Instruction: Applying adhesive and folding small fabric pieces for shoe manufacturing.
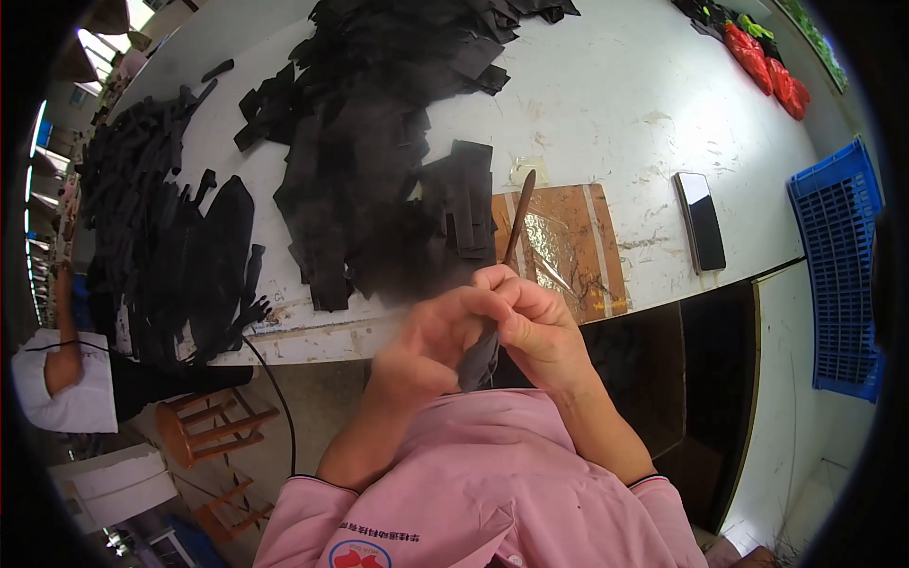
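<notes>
In front of my body, just off the near table edge, my two hands meet. My left hand (431, 343) is closed, its fingers curled and pinching a small black fabric piece (481, 358) that hangs down between the hands. Thumb and fingers of my right hand (538, 331) are pressed together at the top of the same piece. Just beyond my right fingertips, a brown pointed stick (521, 220) slants up over a brown board (599, 248); whether my fingers touch its lower end I cannot tell.
A big heap of flat black fabric pieces (355, 180) covers the white table (606, 104). Narrower black strips (133, 180) lie at left. To the right are a phone (699, 222), a blue crate (838, 275) and red bags (767, 71). A wooden stool (213, 431) and another person's arm (64, 331) appear at left.
</notes>
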Motion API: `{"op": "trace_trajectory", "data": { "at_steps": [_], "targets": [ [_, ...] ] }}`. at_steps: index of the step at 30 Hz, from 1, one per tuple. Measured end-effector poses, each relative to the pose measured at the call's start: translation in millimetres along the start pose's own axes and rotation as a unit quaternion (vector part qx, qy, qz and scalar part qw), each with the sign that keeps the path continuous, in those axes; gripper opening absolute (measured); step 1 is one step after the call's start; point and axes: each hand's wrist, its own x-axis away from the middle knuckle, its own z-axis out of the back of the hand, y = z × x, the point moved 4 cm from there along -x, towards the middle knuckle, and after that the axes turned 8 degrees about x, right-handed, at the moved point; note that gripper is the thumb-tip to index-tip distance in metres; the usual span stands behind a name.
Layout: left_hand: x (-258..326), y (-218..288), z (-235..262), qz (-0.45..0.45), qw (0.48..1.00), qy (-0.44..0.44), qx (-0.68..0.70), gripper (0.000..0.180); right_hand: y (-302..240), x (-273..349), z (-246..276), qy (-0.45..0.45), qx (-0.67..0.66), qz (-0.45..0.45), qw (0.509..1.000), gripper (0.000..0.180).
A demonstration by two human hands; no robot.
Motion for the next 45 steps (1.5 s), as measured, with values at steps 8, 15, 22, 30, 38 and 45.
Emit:
{"op": "trace_trajectory", "data": {
  "at_steps": [8, 15, 22, 30, 38, 45],
  "targets": [
    [-4, 2, -3, -0.229, 0.893, 0.193, -0.337, 0.016, -39, 3, -3, 0.146, 0.435, 0.266, 0.848, 0.012],
    [-15, 25, -29, -0.216, 0.936, 0.174, -0.217, 0.012, -85, 6, -27, 0.155, 0.515, 0.306, 0.786, 0.016],
    [-42, 56, -91, 0.054, 0.929, -0.237, 0.279, 0.031, -135, -15, -49, 0.015, 0.304, 0.178, 0.936, 0.019],
    [-74, 0, 24, 0.093, 0.955, 0.047, 0.277, 0.017, -46, -47, 39, 0.036, 0.129, -0.102, 0.986, 0.023],
    [-61, 43, -18, -0.265, 0.819, 0.075, -0.503, 0.033, -65, -45, 45, 0.07, 0.395, 0.016, 0.916, 0.02],
    [-55, 41, -28, -0.288, 0.932, 0.06, -0.21, 0.011, -105, -25, -13, 0.03, 0.745, 0.266, 0.611, 0.03]
  ]
}}
